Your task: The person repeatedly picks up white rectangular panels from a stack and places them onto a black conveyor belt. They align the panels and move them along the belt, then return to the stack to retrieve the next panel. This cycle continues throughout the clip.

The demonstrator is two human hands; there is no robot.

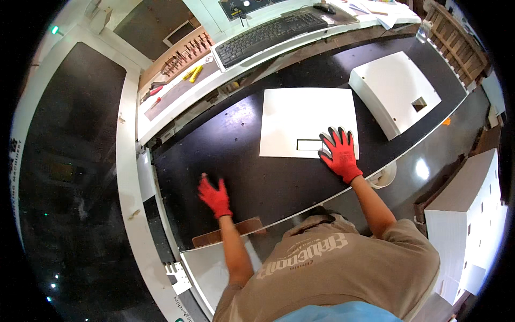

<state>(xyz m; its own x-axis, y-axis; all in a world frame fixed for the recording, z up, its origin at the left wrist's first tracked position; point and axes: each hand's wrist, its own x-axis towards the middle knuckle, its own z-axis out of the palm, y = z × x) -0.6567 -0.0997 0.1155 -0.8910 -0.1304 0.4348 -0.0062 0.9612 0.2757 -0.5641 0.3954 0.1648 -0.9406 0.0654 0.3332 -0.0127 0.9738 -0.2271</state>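
My right hand, in a red glove with dark fingertips, lies with fingers spread on the lower right corner of a flat white panel. The panel has a narrow rectangular slot near its lower edge, and my fingers rest just right of that slot. My left hand, also in a red glove, is over the black tabletop, apart from the panel. Its fingers are slightly blurred but spread, and nothing shows in them. A brown strip is at the table's front edge, close to my left wrist.
White panels with a square cut-out are stacked at the table's right. Behind are a keyboard, yellow-handled tools and a rack of bits. A machine with a dark panel stands left; more white panels stand at right.
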